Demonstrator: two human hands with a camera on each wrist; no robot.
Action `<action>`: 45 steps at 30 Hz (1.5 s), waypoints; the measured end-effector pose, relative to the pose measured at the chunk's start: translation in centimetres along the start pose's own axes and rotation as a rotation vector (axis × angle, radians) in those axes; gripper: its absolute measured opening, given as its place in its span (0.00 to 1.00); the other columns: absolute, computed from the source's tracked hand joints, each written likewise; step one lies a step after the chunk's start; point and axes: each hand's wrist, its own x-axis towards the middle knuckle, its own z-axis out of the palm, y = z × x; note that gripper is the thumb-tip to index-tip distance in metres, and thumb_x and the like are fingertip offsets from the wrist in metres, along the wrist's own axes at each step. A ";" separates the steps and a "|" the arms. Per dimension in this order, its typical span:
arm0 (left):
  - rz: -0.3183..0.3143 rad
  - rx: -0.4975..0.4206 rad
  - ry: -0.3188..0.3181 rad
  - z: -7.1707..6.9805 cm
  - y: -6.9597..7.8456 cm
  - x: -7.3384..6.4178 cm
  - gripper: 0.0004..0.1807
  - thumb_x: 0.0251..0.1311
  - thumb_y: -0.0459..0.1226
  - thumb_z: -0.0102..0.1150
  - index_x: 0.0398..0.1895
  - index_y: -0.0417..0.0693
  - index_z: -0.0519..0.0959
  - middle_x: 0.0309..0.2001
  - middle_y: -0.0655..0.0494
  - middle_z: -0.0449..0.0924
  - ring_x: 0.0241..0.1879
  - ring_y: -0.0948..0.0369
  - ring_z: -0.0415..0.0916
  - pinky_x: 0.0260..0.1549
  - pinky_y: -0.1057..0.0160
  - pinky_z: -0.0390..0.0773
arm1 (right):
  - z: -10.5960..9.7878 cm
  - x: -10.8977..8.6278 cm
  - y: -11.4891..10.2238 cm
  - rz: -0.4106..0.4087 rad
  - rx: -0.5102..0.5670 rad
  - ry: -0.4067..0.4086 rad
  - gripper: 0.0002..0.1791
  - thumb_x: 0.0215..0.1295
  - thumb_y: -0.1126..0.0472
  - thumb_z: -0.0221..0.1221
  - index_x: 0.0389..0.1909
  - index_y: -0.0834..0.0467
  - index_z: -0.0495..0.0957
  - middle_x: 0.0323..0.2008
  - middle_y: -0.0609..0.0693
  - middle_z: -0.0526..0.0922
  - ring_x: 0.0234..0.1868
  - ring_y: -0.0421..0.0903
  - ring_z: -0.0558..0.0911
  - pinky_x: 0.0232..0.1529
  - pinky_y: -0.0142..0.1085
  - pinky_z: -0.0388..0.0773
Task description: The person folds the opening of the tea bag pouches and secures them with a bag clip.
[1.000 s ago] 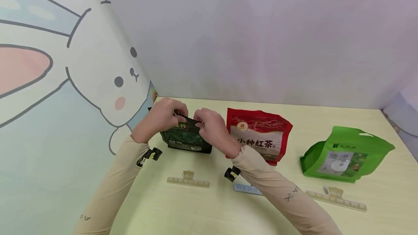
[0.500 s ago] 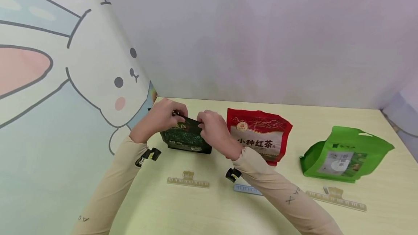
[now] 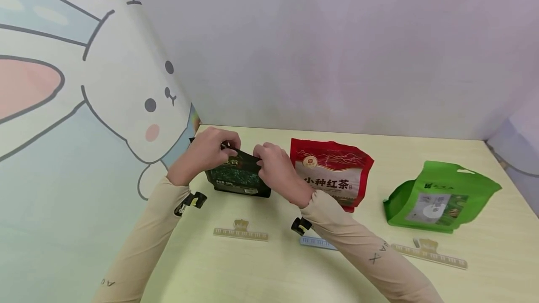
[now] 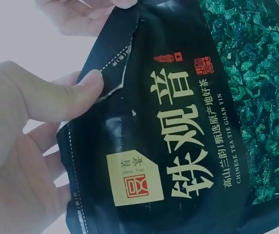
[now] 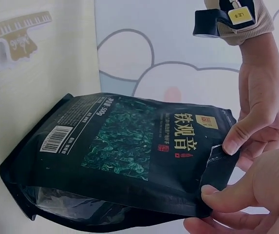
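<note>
A dark green-black tea bag stands on the table at the left, in front of the rabbit wall. My left hand pinches its top edge, thumb on the printed front, as the left wrist view shows. Near the other top corner, my right hand pinches the same edge between thumb and fingers. Between the two thumbs, the right wrist view shows a ragged tear line with a dark flap along the top. Leaf pictures and gold lettering cover the bag's front.
A red tea bag stands right of my right hand, partly behind that arm. Further right is a green bag. Piano-patterned clips lie in front: a tan one, a blue one partly under my sleeve, and another tan one.
My right hand has shifted slightly right, widening the gap between the hands along the bag's top. The left hand keeps its grip. The head view has moved a little.
</note>
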 end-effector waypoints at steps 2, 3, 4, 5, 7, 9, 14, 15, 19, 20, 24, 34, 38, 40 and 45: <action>0.001 -0.002 0.003 0.1 0.0 -0.1 0.08 0.55 0.30 0.63 0.27 0.54 0.80 0.26 0.59 0.80 0.26 0.63 0.73 0.24 0.61 0.70 | 0.0 -0.1 -0.1 0.000 -0.002 -0.003 0.09 0.61 0.75 0.53 0.36 0.61 0.78 0.31 0.53 0.76 0.34 0.46 0.77 0.33 0.33 0.76; 0.002 -0.002 0.006 0.1 0.0 -0.2 0.08 0.55 0.30 0.63 0.27 0.54 0.80 0.26 0.59 0.80 0.26 0.64 0.73 0.23 0.61 0.69 | 0.0 -0.1 -0.1 0.000 -0.001 -0.004 0.08 0.61 0.75 0.54 0.36 0.61 0.78 0.31 0.53 0.76 0.34 0.46 0.77 0.34 0.33 0.76; 0.005 0.000 0.009 0.1 0.0 -0.2 0.08 0.55 0.30 0.63 0.27 0.54 0.80 0.26 0.60 0.80 0.26 0.64 0.73 0.23 0.61 0.69 | 0.0 -0.2 -0.1 0.000 0.002 -0.005 0.08 0.61 0.75 0.54 0.36 0.61 0.78 0.32 0.53 0.76 0.34 0.46 0.76 0.34 0.34 0.77; 0.009 0.002 0.014 0.2 0.0 -0.2 0.08 0.55 0.29 0.62 0.27 0.54 0.80 0.26 0.60 0.80 0.26 0.64 0.74 0.22 0.61 0.69 | 0.1 -0.2 -0.1 0.001 0.003 -0.004 0.08 0.61 0.75 0.54 0.36 0.61 0.78 0.32 0.53 0.76 0.34 0.46 0.76 0.35 0.34 0.77; 0.013 0.005 0.022 0.3 0.0 -0.3 0.08 0.55 0.29 0.62 0.27 0.54 0.80 0.27 0.60 0.80 0.26 0.63 0.74 0.22 0.61 0.69 | 0.0 -0.3 -0.1 0.004 0.011 0.000 0.09 0.60 0.75 0.54 0.37 0.62 0.78 0.32 0.54 0.76 0.34 0.46 0.76 0.35 0.34 0.77; 0.017 0.006 0.030 0.4 -0.1 -0.3 0.09 0.55 0.29 0.61 0.28 0.54 0.80 0.27 0.60 0.80 0.26 0.63 0.74 0.21 0.61 0.68 | 0.1 -0.4 -0.1 0.007 0.019 0.008 0.09 0.60 0.76 0.54 0.38 0.62 0.78 0.33 0.54 0.76 0.34 0.46 0.77 0.36 0.34 0.78; 0.018 0.005 0.038 0.5 -0.2 -0.3 0.09 0.54 0.29 0.62 0.28 0.55 0.80 0.28 0.60 0.81 0.26 0.63 0.74 0.22 0.61 0.69 | 0.2 -0.7 0.0 0.001 0.041 0.037 0.10 0.61 0.76 0.54 0.40 0.63 0.78 0.34 0.55 0.76 0.34 0.46 0.77 0.36 0.34 0.78; 0.018 0.003 0.037 0.5 -0.2 -0.3 0.09 0.54 0.29 0.62 0.28 0.54 0.80 0.28 0.59 0.81 0.26 0.63 0.74 0.22 0.61 0.69 | 0.3 -0.8 0.0 -0.004 0.042 0.044 0.10 0.61 0.76 0.54 0.40 0.63 0.79 0.34 0.54 0.76 0.34 0.46 0.77 0.36 0.34 0.78; 0.021 0.002 0.038 0.5 -0.4 -0.3 0.08 0.54 0.29 0.62 0.28 0.54 0.80 0.28 0.58 0.82 0.26 0.62 0.74 0.23 0.61 0.69 | 0.6 -1.0 0.2 -0.020 0.037 0.082 0.11 0.61 0.75 0.54 0.40 0.62 0.79 0.34 0.53 0.76 0.34 0.46 0.78 0.36 0.34 0.78; 0.022 0.000 0.040 0.5 -0.4 -0.3 0.08 0.54 0.29 0.62 0.28 0.54 0.80 0.28 0.57 0.82 0.26 0.62 0.74 0.23 0.61 0.69 | 0.6 -1.0 0.2 -0.026 0.031 0.093 0.11 0.61 0.75 0.54 0.40 0.62 0.79 0.34 0.53 0.76 0.34 0.46 0.78 0.36 0.34 0.78; 0.025 -0.003 0.052 0.5 -0.4 -0.3 0.08 0.54 0.29 0.62 0.28 0.54 0.80 0.28 0.57 0.82 0.26 0.63 0.75 0.22 0.61 0.69 | 0.8 -1.2 0.4 -0.046 0.015 0.139 0.10 0.61 0.74 0.55 0.40 0.61 0.80 0.34 0.53 0.76 0.32 0.45 0.77 0.34 0.33 0.77; 0.023 -0.001 0.069 0.6 -0.4 -0.3 0.08 0.53 0.29 0.62 0.27 0.54 0.80 0.27 0.58 0.82 0.26 0.63 0.75 0.22 0.61 0.69 | 0.6 -1.8 0.5 -0.049 0.037 0.174 0.10 0.57 0.74 0.58 0.38 0.61 0.80 0.33 0.52 0.76 0.27 0.43 0.74 0.28 0.32 0.73; 0.017 0.000 0.073 0.6 -0.4 -0.3 0.08 0.53 0.29 0.62 0.27 0.54 0.80 0.27 0.58 0.82 0.26 0.63 0.75 0.23 0.61 0.69 | 0.5 -2.0 0.5 -0.031 0.083 0.167 0.10 0.56 0.73 0.60 0.39 0.60 0.80 0.34 0.53 0.76 0.30 0.44 0.75 0.29 0.34 0.74; 0.017 0.001 0.076 0.6 -0.4 -0.3 0.09 0.52 0.29 0.62 0.26 0.54 0.80 0.27 0.58 0.82 0.26 0.63 0.75 0.24 0.61 0.69 | 0.4 -2.1 0.6 -0.026 0.110 0.168 0.10 0.56 0.73 0.61 0.38 0.60 0.80 0.34 0.53 0.75 0.32 0.45 0.76 0.31 0.34 0.74; 0.023 0.002 0.084 0.6 -0.3 -0.2 0.08 0.52 0.29 0.62 0.26 0.53 0.80 0.26 0.60 0.81 0.25 0.63 0.75 0.24 0.61 0.70 | 0.4 -2.3 0.6 -0.015 0.161 0.172 0.09 0.56 0.73 0.61 0.37 0.61 0.80 0.32 0.54 0.74 0.32 0.47 0.76 0.31 0.36 0.74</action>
